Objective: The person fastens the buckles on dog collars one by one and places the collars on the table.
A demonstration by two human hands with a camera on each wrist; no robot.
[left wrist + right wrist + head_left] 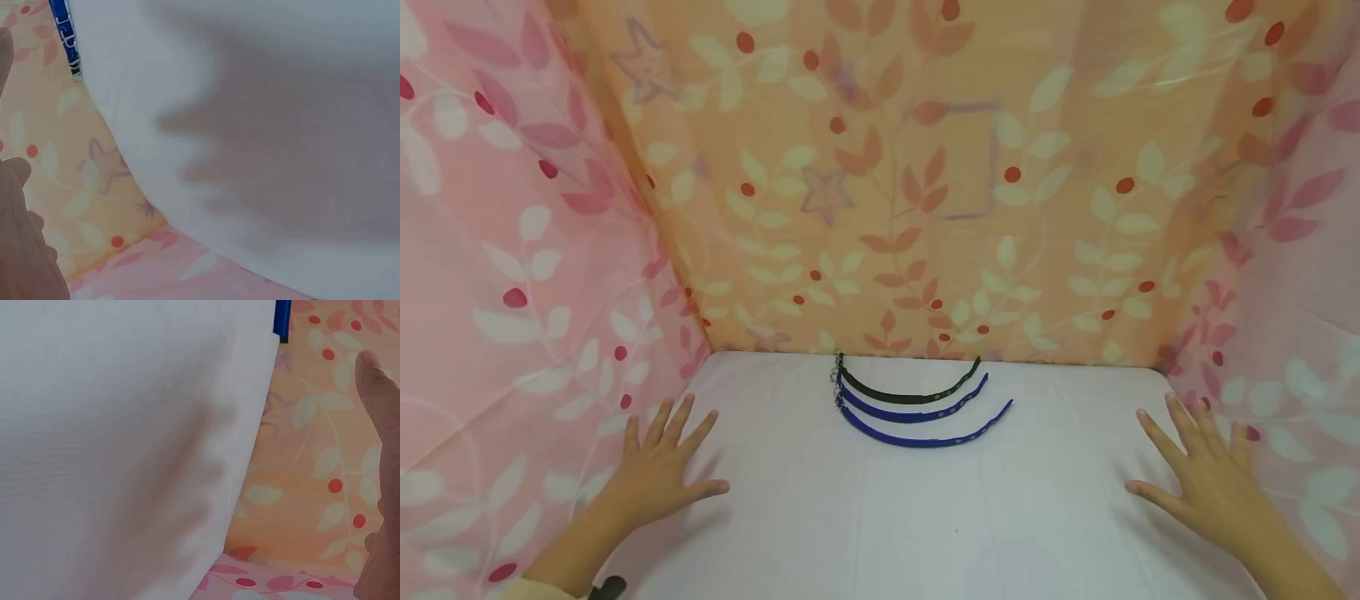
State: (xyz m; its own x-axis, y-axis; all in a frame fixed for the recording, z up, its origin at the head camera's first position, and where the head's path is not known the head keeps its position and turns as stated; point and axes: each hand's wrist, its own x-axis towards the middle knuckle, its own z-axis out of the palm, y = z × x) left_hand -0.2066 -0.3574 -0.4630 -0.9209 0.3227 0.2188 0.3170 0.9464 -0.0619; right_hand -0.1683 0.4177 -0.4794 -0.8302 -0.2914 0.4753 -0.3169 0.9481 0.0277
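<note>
"What's at left?"
"The left hand (658,475), fingers spread and free; it hovers above the white table (850,525)."
"Middle?"
"3 curved straps (902,417) lie near the table's back edge; 1 dark green, 2 blue."
"Right?"
"The right hand (1213,487); also spread, free."

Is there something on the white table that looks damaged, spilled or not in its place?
Nothing plainly stands out. One dark strap and two blue straps lie in similar curves, their metal fittings at the left, and no spill or damage shows. Only a tiny dark speck marks the white table.
</note>
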